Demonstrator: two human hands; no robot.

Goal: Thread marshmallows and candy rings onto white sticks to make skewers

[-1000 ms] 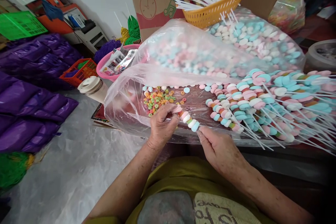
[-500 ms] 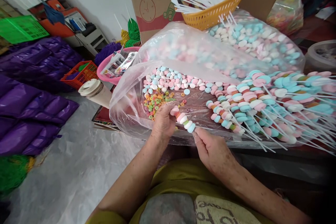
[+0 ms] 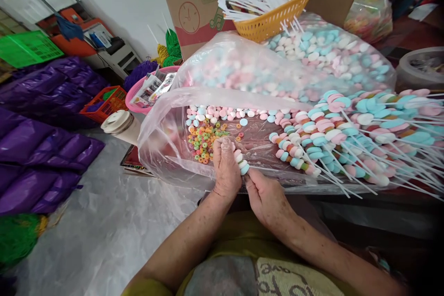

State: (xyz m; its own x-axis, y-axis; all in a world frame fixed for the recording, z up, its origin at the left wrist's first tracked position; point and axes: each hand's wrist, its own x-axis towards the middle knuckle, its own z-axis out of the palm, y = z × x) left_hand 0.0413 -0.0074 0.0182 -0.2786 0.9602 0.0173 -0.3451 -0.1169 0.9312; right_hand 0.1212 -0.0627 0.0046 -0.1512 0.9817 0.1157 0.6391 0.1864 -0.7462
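My left hand [image 3: 227, 166] is closed around the upper part of a candy skewer [image 3: 242, 162], a row of pink, white and pale blue discs with a green ring among them. At its lower end my right hand [image 3: 267, 194] pinches the stick, just under the blue disc; the stick itself is hidden in the fingers. Beyond my left hand lies a pile of small colourful ring candies [image 3: 204, 141]. Loose pastel candy discs [image 3: 225, 113] are spread behind the rings. Finished-looking skewers [image 3: 322, 134] are heaped to the right, their white sticks pointing toward me.
A large clear plastic bag [image 3: 215, 69] of pastel discs lies behind, with a yellow basket [image 3: 267, 23] of white sticks on it. A cardboard box [image 3: 194, 32] stands at the back. To the left are a lidded cup [image 3: 121, 125], a pink basket [image 3: 133, 97] and purple packages [image 3: 34, 148].
My left hand has slid down along the skewer and now covers more of its upper discs. Both hands are closer together. The view has shifted slightly.
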